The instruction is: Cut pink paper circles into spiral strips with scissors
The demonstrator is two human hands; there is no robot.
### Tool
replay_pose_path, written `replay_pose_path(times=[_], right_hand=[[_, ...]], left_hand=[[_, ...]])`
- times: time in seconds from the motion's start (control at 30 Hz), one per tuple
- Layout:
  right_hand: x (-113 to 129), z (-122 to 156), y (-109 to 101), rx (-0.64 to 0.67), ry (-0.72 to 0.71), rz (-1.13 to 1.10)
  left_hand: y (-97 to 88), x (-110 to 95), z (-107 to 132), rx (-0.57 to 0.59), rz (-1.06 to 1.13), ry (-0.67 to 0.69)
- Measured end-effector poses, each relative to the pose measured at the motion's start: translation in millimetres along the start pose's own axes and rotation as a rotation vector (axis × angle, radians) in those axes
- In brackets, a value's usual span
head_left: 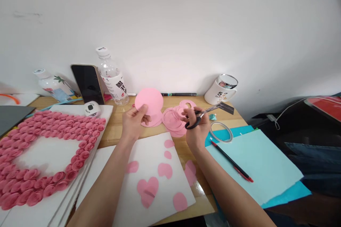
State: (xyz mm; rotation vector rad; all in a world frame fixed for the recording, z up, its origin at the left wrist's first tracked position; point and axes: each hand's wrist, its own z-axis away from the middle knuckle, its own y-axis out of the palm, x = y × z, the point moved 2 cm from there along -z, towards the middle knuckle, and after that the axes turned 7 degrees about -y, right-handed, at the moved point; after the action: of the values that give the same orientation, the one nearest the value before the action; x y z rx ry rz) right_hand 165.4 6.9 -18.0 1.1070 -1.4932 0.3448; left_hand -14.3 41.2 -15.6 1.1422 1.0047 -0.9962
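Note:
My left hand point(135, 122) pinches a round pink paper disc point(149, 98) between thumb and fingers, held up above the table. Behind and below it lie more pink paper circles point(153, 120). In my right hand point(198, 127) is a pair of scissors point(195, 122) with black handles, fingers wrapped around them and the blades pointing right, away from the disc. Between the hands sits a heap of pink paper rings and circles point(173, 120). A white sheet point(160, 216) below my hands carries several pink paper pieces, among them a pink heart point(149, 188).
Pink paper roses cover a white board point(50, 154) at left. A phone point(87, 83), a plastic bottle point(113, 78) and a mug point(220, 90) stand by the wall. At right, a tape roll point(231, 135) and a pen point(231, 161) lie on blue paper sheets point(266, 170).

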Motion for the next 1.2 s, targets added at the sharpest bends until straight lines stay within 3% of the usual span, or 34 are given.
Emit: replay_pose_path(times=[0.13,0.4,0.6,0.7,0.87,1.03,1.2], right_hand=[[2.3,-5.7,-4.7,-0.151,-0.057,-0.01],[8.2,-4.0,-4.5,-0.148,-0.162,-0.028],[6.0,-5.9,-6.0,-0.056,-0.027,-0.131],[9.2,-6.9,-7.2,0.009,-0.037,-0.18],[10.2,-7.2,-3.0,0.283,0.074,-0.251],[-5.0,-9.9,-4.2,0.196,0.186,-0.003],[-14.5,-13.2,-6.5,0.178,0.296,0.052]], left_hand=[[-7.2,1.6,-6.7,-0.142,0.112,-0.008],[-5.4,2.0,-4.6,-0.165,0.1,-0.034],[-7.4,2.8,-6.5,-0.179,0.11,-0.03],[-7.0,2.4,-6.3,-0.183,0.106,-0.03],[-6.1,1.6,-5.4,-0.186,0.114,-0.026],[-5.6,2.6,-5.9,-0.176,0.112,-0.044],[-4.0,2.3,-5.4,-0.145,0.121,-0.08]])
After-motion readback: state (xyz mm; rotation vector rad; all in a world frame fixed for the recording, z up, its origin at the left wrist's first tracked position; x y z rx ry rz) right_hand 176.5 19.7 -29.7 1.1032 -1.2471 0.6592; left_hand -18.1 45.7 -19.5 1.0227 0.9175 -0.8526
